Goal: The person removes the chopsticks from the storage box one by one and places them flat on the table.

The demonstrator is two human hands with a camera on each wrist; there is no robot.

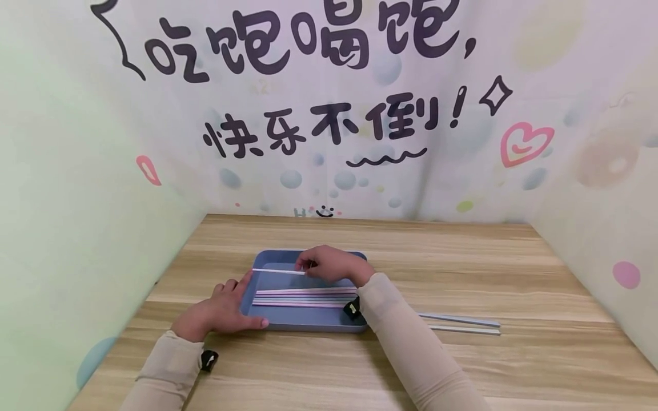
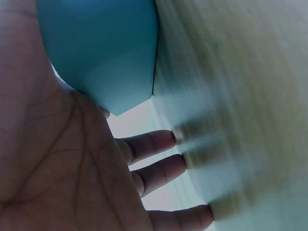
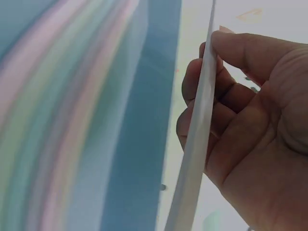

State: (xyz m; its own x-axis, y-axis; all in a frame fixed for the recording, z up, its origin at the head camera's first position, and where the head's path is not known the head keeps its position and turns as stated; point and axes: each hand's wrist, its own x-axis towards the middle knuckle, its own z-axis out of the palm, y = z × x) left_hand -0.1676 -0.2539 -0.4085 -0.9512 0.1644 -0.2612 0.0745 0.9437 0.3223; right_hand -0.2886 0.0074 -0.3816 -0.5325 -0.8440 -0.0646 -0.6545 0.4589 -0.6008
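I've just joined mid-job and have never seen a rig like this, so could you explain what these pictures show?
There is no machine here, just a person's left hand and right hand. The wide picture is taken from the head, looking forward and down; the two close ones are the left-wrist and right-wrist views. On the table sits a blue tray with several thin pastel sticks lying in it. Two more sticks lie to its right, partly behind the right sleeve. The right hand pinches a white stick over the tray; the left touches the tray's left side.
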